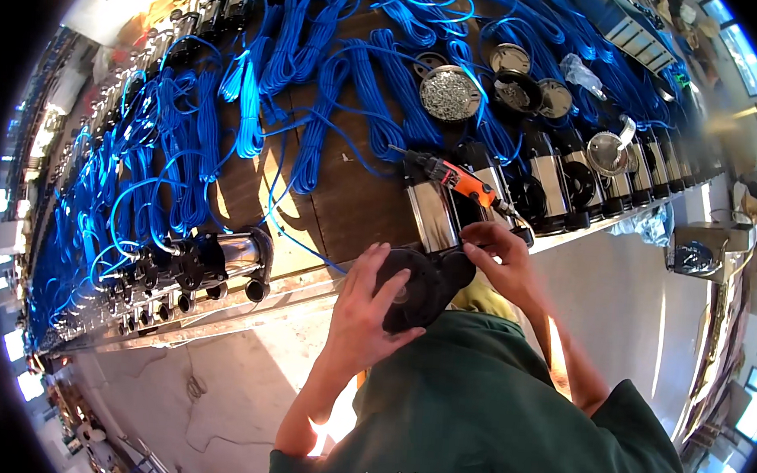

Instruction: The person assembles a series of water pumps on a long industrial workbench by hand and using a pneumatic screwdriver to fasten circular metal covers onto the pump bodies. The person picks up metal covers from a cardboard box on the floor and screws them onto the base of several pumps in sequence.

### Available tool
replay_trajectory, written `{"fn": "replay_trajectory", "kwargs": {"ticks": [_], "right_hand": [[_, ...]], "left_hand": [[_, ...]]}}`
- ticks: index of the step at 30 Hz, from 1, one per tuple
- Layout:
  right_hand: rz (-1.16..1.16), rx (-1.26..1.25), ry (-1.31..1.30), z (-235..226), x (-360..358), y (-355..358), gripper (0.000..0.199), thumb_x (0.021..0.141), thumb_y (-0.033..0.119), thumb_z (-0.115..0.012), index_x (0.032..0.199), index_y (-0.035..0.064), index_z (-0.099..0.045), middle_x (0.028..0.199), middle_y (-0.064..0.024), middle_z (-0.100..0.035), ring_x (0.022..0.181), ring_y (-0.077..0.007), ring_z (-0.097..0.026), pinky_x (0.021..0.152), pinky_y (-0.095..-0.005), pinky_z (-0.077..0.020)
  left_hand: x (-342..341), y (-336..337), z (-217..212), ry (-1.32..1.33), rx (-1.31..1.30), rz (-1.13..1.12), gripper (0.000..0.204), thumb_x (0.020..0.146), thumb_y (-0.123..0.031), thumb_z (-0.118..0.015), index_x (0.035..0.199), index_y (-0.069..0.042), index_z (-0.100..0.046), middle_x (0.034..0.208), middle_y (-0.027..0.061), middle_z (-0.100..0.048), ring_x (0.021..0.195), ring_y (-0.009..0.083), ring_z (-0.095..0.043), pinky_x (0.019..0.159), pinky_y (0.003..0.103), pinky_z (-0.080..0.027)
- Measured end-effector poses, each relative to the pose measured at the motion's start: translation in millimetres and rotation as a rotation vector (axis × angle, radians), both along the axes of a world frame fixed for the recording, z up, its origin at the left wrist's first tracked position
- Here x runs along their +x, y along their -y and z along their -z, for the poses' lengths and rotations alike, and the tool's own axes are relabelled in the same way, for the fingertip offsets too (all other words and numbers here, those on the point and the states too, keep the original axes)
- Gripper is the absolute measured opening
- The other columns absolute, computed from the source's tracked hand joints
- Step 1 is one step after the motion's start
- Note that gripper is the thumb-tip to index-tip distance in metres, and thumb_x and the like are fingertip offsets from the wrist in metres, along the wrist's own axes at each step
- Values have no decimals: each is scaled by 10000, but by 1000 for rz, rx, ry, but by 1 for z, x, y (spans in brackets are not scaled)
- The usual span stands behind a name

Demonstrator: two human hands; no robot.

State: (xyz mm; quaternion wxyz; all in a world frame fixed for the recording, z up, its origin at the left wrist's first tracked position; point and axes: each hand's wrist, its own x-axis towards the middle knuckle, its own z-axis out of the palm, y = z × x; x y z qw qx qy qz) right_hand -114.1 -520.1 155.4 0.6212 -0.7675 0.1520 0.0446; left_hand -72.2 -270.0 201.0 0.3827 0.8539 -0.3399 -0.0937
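My left hand (362, 312) grips the side of a round black pump casing (414, 301) at the table's front edge, its fingers spread over the top face. The casing joins a shiny metal pump cylinder (433, 215) lying on the table. At the casing's right side, my right hand (505, 260) has thumb and forefinger pinched together by the black outlet (457, 267). Whatever sits between those fingertips is too small to make out. Just beyond, an orange and black power screwdriver (464, 183) rests across the cylinders, its bit pointing left.
Bundled blue cables (315, 137) cover much of the table. A dish of small metal screws (450, 93) and a black bowl (517, 92) stand at the back. More metal pumps (548, 182) line the right edge; others (230, 258) lie at left. A grey crate (627, 31) stands far right.
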Motion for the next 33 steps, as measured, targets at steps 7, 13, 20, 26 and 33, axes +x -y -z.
{"fn": "replay_trajectory", "kwargs": {"ticks": [7, 13, 20, 26, 33], "right_hand": [[-72, -22, 45, -10, -3, -8, 300, 805, 151, -722, 1059, 13, -640, 912, -68, -655, 847, -155, -619, 744, -279, -472], [-120, -88, 30, -15, 3, -3, 280, 774, 124, -746, 1013, 9, -659, 908, -71, -640, 816, -171, -624, 710, -286, -486], [-118, -55, 12, -16, 5, -1, 280, 753, 113, -761, 997, 11, -667, 891, -79, -641, 784, -169, -635, 681, -272, -504], [-155, -47, 36, -11, 5, 6, 283, 797, 168, -743, 1021, 16, -659, 913, -61, -654, 839, -134, -623, 741, -261, -488], [-31, -154, 16, -6, 46, 65, 258, 846, 162, -690, 1043, 1, -649, 840, -33, -644, 764, -81, -568, 675, -239, -455]], "left_hand": [[-5, 8, 0, -19, 13, -65, 730, 521, -195, -888, 1167, -53, -580, 1377, 233, -407, 1276, 438, -407, 1035, 475, -385], [-8, 15, -4, -30, 35, -96, 709, 513, -161, -883, 1145, -31, -589, 1371, 236, -407, 1280, 437, -399, 1031, 468, -389], [-13, 17, -4, -4, 55, -131, 728, 519, -170, -880, 1172, -47, -583, 1371, 231, -414, 1270, 431, -416, 1034, 466, -392], [-10, 19, -10, 2, 115, -82, 784, 515, -208, -886, 1202, -39, -548, 1366, 260, -392, 1252, 464, -401, 1026, 501, -372], [-19, 27, -21, 154, 104, -168, 906, 601, -474, -841, 1296, -41, -454, 1376, 257, -372, 1240, 449, -394, 1014, 517, -353]]}}
